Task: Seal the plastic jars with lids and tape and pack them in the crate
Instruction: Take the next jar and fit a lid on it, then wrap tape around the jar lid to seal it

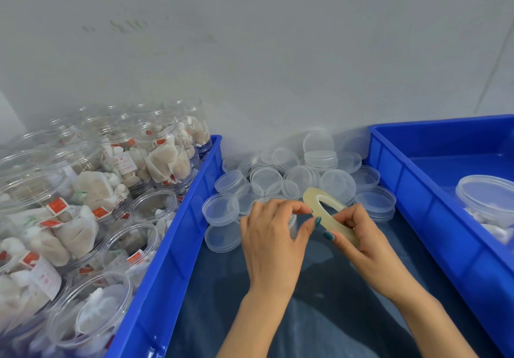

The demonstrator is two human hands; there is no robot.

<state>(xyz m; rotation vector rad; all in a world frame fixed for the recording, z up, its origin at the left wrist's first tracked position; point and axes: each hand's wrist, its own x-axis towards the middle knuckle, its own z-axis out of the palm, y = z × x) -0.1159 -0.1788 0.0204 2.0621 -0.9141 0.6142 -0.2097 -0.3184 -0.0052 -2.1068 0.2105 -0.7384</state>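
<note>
Head view: the right hand (361,236) grips the tape roll (309,197) edge-up, its fingers (340,216) curled round the rim. The left hand's (272,235) thumb and forefinger pinch narrowly at the roll's near edge. Both hands are above the counter (222,288), in front of loose clear lids (300,177) and between two blue crates (417,191).

Lids (337,184) clear glossy plastic; crate (434,191) smooth blue plastic.

Head camera looks down, close, over both hands (311,235).
</note>
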